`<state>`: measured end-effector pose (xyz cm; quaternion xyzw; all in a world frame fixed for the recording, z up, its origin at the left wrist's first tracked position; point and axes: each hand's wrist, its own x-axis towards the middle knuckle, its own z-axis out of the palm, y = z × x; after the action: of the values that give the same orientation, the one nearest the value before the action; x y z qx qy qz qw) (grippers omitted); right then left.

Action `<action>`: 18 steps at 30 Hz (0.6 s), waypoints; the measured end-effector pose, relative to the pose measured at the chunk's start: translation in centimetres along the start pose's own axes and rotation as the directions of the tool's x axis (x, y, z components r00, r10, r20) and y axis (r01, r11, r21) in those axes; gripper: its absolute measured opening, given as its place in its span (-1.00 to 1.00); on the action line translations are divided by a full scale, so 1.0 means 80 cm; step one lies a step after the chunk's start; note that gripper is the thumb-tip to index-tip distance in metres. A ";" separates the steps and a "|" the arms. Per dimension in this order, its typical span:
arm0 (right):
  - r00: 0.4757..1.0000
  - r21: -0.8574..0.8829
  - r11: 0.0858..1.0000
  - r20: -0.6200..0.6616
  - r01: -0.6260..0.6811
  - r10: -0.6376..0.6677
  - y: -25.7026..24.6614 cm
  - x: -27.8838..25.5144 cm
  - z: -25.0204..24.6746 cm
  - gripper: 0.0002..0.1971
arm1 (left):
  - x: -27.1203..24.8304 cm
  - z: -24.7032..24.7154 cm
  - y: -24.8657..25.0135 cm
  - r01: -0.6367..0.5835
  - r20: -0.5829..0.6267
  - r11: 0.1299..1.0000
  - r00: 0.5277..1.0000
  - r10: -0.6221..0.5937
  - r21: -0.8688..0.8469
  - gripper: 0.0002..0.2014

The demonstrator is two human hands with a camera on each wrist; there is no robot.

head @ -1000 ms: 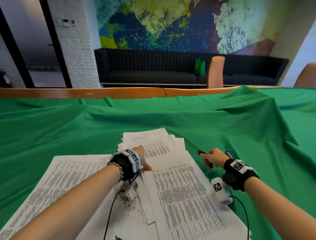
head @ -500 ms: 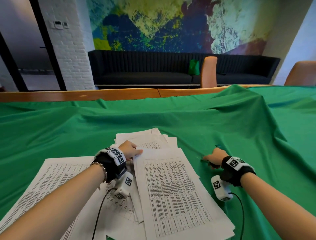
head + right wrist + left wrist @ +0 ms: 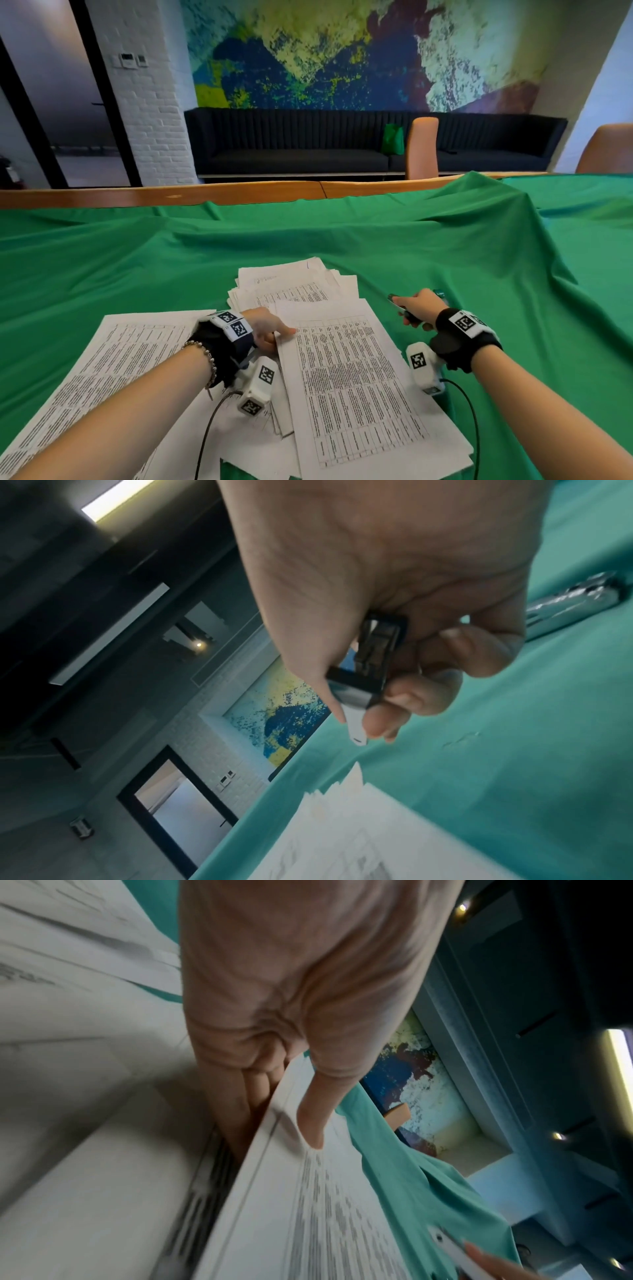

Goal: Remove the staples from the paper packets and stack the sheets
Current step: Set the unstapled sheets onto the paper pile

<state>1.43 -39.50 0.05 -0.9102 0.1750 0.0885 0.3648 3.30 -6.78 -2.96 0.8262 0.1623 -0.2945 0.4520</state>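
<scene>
Risk, judged from this moment: top packet of white printed paper sheets (image 3: 356, 387) sat askew on a loose heap, so any push w/ the tool could slide the whole pile on the wrinkled green cloth (image 3: 342, 240) covering the desk. Left hand (image 3: 265, 329) pinched only the packet's left edge, thumb (image 3: 313, 1118) on top, other fingers (image 3: 260, 1085) under, so sheets could fan or tear if pulled hard at the corner. Staple itself not visible in any view; can't tell which corner it's in.

Right hand (image 3: 419, 308) was clenched round a small black-and-silver staple remover (image 3: 363, 669), metal tip poking out past the fingertips. Grip looked short, tool could twist or slip. It was off the packet, just right of its upper right corner, above the cloth, not touching paper.

Rel. to the packet: second heap of white printed sheets (image 3: 294, 284) just behind it, partly under; wide spread of printed sheets (image 3: 113, 363) to its left, under the left forearm. Silvery pen-like object (image 3: 575, 601) lay on the cloth right of the packet, beyond the right hand.
</scene>
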 end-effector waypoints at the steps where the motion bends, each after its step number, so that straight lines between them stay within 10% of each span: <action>1: 1.000 0.013 1.000 0.013 0.009 -0.009 -0.003 -0.001 0.005 -0.59 | -0.002 0.004 -0.002 -0.011 -0.007 1.000 1.000 0.011 0.012 -0.46; 13: 0.991 0.010 0.994 0.077 0.110 -0.110 -0.038 -0.020 0.043 -0.58 | -0.045 -0.122 0.001 -0.182 -0.352 0.981 0.916 0.191 0.060 -0.76; 18: 0.978 -0.038 0.985 0.124 0.171 -0.165 -0.061 -0.031 0.058 -0.55 | -0.076 -0.214 -0.016 0.081 -0.482 0.868 0.855 0.192 0.491 -0.66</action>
<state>0.83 -32.37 0.48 -0.9233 0.0728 0.1164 0.3588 3.73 8.32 7.20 0.9664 0.1717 -0.0802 0.1739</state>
